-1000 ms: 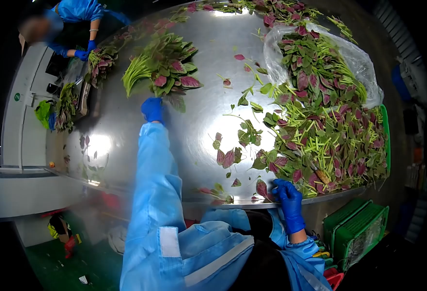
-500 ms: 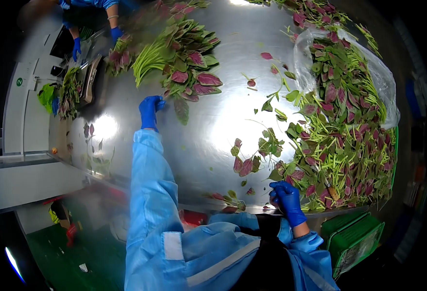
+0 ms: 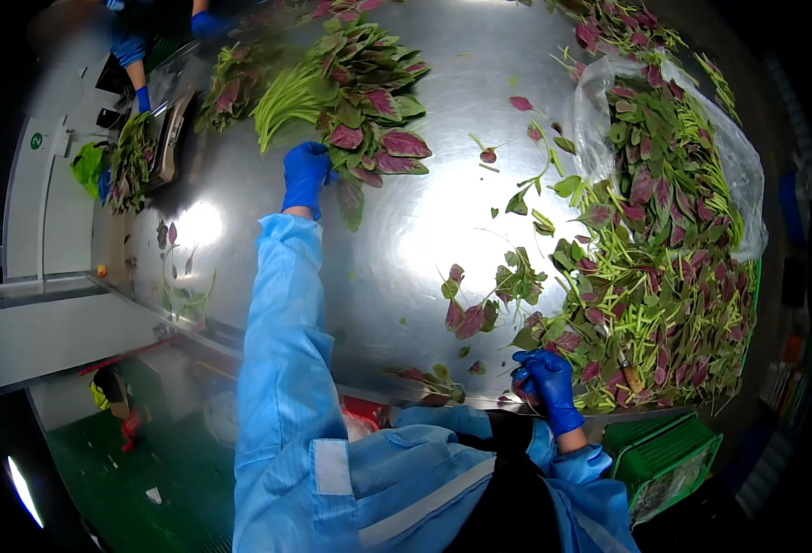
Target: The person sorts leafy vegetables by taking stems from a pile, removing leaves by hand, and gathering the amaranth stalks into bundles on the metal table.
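Observation:
My left hand (image 3: 305,178), in a blue glove, reaches over the metal table with its fingers curled. It is right beside a large bunch of red-and-green amaranth (image 3: 369,111), its fingertips close to the lower leaves. What those fingers hold, if anything, is hidden. Near the table's front edge my right hand (image 3: 551,389), also gloved in blue, is closed around something small and dark that I cannot make out. Next to it spreads a big heap of loose amaranth (image 3: 664,323). A few stray sprigs (image 3: 470,313) lie between my hands.
A clear plastic bag (image 3: 595,115) lies under amaranth at the right. A brown-handled tool (image 3: 629,376) rests in the heap. Green crates (image 3: 659,461) stand below the front edge. Across the table is a co-worker's gloved hand (image 3: 206,24), near a smaller bunch (image 3: 231,88).
My left hand has moved slightly up and right, closer to the large bunch. My right hand stays nearly in place. The co-worker's hand has drawn back from the smaller bunch.

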